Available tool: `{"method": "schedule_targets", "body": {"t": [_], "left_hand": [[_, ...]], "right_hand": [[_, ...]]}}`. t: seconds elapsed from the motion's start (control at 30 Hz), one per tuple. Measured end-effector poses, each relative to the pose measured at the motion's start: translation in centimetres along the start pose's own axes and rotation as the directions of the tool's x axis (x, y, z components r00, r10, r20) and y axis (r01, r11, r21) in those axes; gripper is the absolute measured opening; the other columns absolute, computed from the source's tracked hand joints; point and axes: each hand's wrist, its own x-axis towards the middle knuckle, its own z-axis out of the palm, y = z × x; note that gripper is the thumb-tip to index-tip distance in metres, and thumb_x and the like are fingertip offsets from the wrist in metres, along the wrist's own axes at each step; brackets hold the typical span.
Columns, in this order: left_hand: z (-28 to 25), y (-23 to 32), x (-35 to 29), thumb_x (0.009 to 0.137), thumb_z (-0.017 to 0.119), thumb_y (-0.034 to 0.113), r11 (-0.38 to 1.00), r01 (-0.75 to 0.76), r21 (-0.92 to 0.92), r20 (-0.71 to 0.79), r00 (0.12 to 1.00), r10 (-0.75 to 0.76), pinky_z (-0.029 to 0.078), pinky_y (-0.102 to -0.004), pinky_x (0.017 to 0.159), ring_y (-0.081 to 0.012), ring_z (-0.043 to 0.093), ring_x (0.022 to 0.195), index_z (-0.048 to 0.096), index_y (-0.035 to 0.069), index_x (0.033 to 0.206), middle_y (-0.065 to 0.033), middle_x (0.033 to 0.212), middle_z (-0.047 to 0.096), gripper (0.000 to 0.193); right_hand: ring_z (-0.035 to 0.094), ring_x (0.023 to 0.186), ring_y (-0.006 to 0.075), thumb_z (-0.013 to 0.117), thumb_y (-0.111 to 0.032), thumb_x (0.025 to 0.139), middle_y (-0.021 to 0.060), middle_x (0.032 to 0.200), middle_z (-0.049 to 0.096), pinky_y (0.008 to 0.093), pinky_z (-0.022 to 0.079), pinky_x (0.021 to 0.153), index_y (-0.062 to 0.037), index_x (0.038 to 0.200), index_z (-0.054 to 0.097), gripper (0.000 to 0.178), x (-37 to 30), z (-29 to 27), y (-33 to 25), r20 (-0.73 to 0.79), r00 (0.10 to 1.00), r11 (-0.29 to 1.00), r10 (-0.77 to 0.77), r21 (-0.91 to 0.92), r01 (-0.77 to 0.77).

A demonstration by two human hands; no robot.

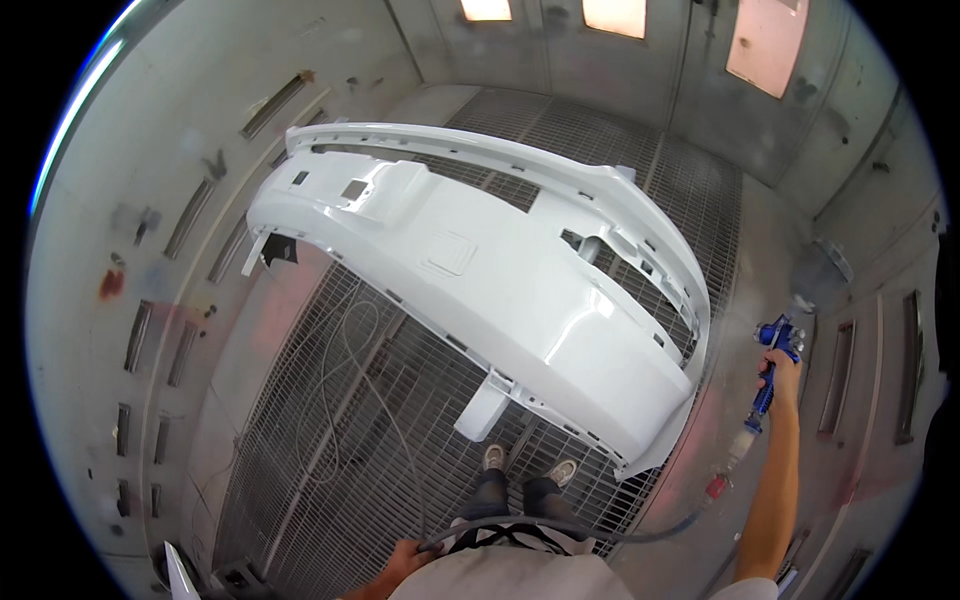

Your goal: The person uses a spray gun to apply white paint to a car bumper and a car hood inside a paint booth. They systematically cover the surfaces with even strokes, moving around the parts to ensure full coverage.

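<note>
My right hand (785, 375) is closed around the grip of a blue spray gun (776, 333), held out to the right of a large glossy white car bumper (500, 265). The gun is apart from the bumper. From its lower end a grey air hose (610, 534) with a red coupling (715, 487) runs down and across the front of my waist. At my left side, my left hand (408, 555) is closed on that hose; its fingers are partly hidden. The bumper lies raised above the floor, with cut-out openings along its far and right parts.
Metal floor grating (330, 400) spreads under the bumper, with loose hose loops (318, 430) on it at the left. A white support piece (482, 408) juts from the bumper's near edge toward my shoes (562, 472). Stained booth walls with slots and lit windows (615, 15) surround it.
</note>
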Motion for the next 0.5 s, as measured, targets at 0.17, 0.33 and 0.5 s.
{"method": "schedule_targets", "body": {"t": [0.17, 0.33, 0.5], "left_hand": [[-1.7, -4.1, 1.8, 0.086, 0.065, 0.025, 0.992, -0.082, 0.099, -0.102, 0.991, 0.092, 0.039, -0.0374, 0.05, -0.0165, 0.047, 0.046, 0.067, -0.001, 0.072, -0.0083, 0.05, 0.051, 0.03], [-3.9, -4.6, 2.9, 0.082, 0.065, 0.018, 0.968, -0.227, 0.109, -0.122, 0.963, 0.24, 0.041, -0.0385, 0.049, -0.0235, 0.05, 0.045, 0.067, -0.002, 0.074, -0.0129, 0.052, 0.055, 0.021], [-5.8, -7.7, 6.2, 0.083, 0.065, 0.018, 0.944, -0.33, -0.008, -0.264, 0.911, 0.317, 0.041, -0.0383, 0.048, -0.0251, 0.05, 0.044, 0.067, -0.003, 0.075, -0.0175, 0.054, 0.055, 0.022]], "right_hand": [[0.062, 0.074, 0.0161, 0.051, -0.011, 0.081, 0.0127, 0.094, 0.063, 0.0245, 0.042, 0.035, 0.0015, 0.108, 0.056, 0.03, -10.0, 5.8, -7.5, 0.254, 0.96, 0.967, -0.116, 0.249, 0.051], [0.061, 0.081, 0.018, 0.053, -0.022, 0.088, 0.0158, 0.108, 0.061, 0.023, 0.046, 0.034, 0.0021, 0.123, 0.048, 0.042, -15.3, 7.7, -8.1, 0.376, 0.891, 0.947, -0.253, 0.286, 0.149], [0.059, 0.085, 0.0185, 0.058, -0.031, 0.091, 0.0156, 0.106, 0.059, 0.0234, 0.043, 0.033, 0.0022, 0.125, 0.044, 0.049, -21.4, 6.9, -4.9, 0.474, 0.83, 0.924, -0.295, 0.363, 0.121]]}}
